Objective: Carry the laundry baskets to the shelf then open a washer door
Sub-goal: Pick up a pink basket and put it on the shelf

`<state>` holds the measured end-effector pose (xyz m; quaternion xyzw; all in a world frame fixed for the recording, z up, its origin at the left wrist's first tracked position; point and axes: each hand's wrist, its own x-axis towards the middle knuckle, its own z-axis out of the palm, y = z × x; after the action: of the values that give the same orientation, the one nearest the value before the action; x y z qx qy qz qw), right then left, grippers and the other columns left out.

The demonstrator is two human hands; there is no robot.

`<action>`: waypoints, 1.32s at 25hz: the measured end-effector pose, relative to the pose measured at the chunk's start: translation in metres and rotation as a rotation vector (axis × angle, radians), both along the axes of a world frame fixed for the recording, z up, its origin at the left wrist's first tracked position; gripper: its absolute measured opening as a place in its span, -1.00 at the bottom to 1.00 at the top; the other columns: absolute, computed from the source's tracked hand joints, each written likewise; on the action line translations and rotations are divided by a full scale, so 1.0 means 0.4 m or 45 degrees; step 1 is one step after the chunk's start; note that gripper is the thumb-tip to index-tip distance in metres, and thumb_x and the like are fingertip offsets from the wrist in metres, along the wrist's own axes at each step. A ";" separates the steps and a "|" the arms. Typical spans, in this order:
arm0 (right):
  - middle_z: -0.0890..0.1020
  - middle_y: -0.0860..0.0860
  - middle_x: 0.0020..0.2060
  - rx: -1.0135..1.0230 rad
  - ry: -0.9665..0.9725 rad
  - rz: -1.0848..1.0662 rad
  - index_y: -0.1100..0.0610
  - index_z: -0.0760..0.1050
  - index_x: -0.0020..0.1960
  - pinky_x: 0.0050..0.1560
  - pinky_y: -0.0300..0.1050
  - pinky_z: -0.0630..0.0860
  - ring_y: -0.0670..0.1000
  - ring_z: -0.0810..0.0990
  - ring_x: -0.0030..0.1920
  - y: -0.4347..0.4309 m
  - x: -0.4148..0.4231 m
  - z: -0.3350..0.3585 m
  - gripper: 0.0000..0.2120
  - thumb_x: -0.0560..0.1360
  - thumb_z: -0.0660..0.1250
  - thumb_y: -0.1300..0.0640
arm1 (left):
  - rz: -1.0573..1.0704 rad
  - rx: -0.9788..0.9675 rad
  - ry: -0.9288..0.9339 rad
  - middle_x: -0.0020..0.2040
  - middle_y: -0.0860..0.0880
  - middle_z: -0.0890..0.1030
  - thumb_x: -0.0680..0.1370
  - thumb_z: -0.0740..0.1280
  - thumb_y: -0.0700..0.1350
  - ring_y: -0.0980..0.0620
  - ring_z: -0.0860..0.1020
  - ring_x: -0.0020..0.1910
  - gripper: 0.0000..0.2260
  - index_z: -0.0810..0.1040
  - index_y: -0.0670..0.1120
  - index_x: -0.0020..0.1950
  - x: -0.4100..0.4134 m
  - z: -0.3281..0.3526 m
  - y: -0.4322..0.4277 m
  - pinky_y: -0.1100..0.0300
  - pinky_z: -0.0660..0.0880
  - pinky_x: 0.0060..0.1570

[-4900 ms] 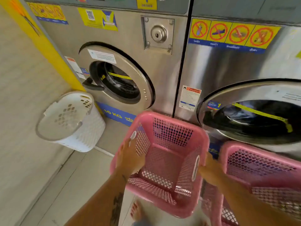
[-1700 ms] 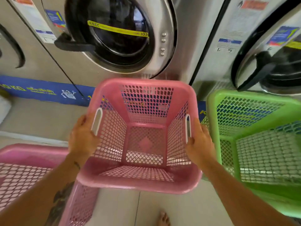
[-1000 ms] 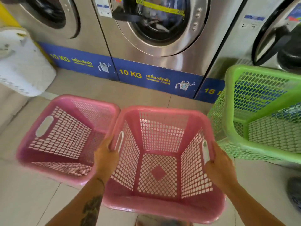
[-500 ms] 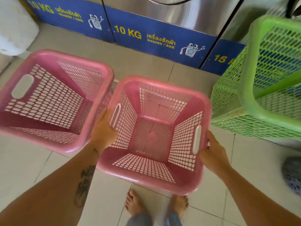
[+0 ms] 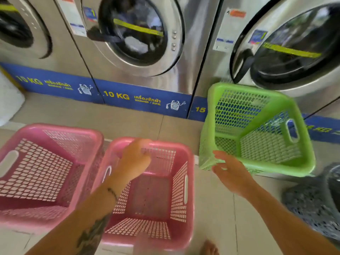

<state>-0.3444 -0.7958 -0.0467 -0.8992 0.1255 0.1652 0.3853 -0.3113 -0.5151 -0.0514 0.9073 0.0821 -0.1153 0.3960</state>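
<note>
Reaching across the row of baskets, the person has both hands free of any load: the left hand (image 5: 135, 159) hangs loosely curled over the far rim of the nearer pink basket (image 5: 152, 196), holding nothing that I can make out, and the right hand (image 5: 232, 173) is spread open, fingers splayed, just short of the near corner of the green basket (image 5: 257, 129). That green basket sits tilted beyond the right hand's fingertips, propped close against the front of the right-hand washer (image 5: 287, 45). A second pink basket (image 5: 40, 173) stands to the outside of the left forearm, touching or nearly touching the first; both rest on the tiled floor (image 5: 211, 208). By the right elbow lies a dark mesh basket (image 5: 312, 203), partly cut off by the frame. My reading is that this is the gathering stage of the carrying step, with the green basket next in line. The next move calls for the right hand to close on that near rim or reach on to the slot handle, while the left finds the other side. No shelf is in sight, and the middle washer door (image 5: 136, 32) ahead of the left hand looks shut.
</note>
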 end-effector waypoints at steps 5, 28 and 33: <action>0.53 0.05 0.28 -0.102 -0.195 -0.067 0.05 0.39 0.42 0.13 -0.05 0.49 0.04 0.57 0.17 -0.291 0.098 0.056 -0.52 0.52 0.35 0.21 | -0.110 -0.190 -0.180 0.28 -0.05 0.59 0.52 0.27 -0.30 0.00 0.54 0.26 -0.63 0.54 -0.09 0.32 0.159 0.066 -0.321 0.21 0.38 0.28; 0.49 0.17 0.21 -0.344 -0.219 -0.119 -0.02 0.04 0.57 -0.03 0.11 0.49 0.29 0.56 0.02 -0.914 0.235 -0.195 -0.15 0.38 0.29 0.32 | 0.064 0.600 -0.350 0.46 -0.22 0.36 0.28 0.32 -0.42 -0.31 0.50 0.26 -0.25 0.37 -0.13 0.48 0.306 -0.231 -0.719 -0.09 0.44 0.25; 0.46 0.16 0.32 -0.364 -0.112 -0.225 0.00 0.10 0.57 0.11 0.14 0.46 0.29 0.51 0.20 -0.896 0.024 -0.160 -0.17 0.38 0.29 0.36 | 0.104 0.397 -0.404 0.39 -0.14 0.46 0.31 0.32 -0.42 -0.16 0.48 0.30 -0.31 0.42 -0.13 0.45 0.094 -0.234 -0.695 0.08 0.38 0.33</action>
<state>-0.3349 -1.1544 -0.1106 -0.9367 0.2092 0.0718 0.2715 -0.2737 -0.7931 -0.1450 0.9602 0.0724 0.0590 0.2633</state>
